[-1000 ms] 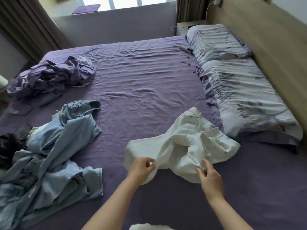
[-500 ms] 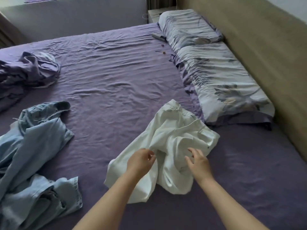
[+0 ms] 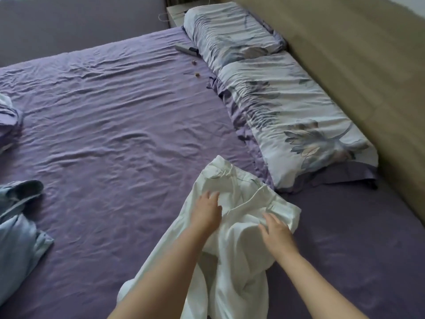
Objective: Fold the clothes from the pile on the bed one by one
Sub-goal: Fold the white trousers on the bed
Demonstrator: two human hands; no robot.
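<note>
A crumpled white garment [image 3: 239, 268] with a waistband and belt loops lies on the purple bed sheet [image 3: 110, 134] in front of me. My left hand [image 3: 205, 209] rests on its upper middle, fingers stretched forward over the cloth. My right hand [image 3: 274, 231] lies on its right part just below the waistband, fingers spread and pointing left. Neither hand visibly pinches the fabric. A light blue denim garment [image 3: 18, 238] lies at the left edge, partly out of view.
Two flowered pillows [image 3: 282, 107] lie along the wooden headboard [image 3: 358, 65] on the right. A dark remote [image 3: 186, 49] and small bits lie near the far pillow. A bundle of purple cloth [image 3: 8, 120] shows at the left edge.
Both hands let go of the garment's near edge and moved forward onto its upper part, fingers now spread. The view shifted right and closer, so the left piles slid out of sight.
</note>
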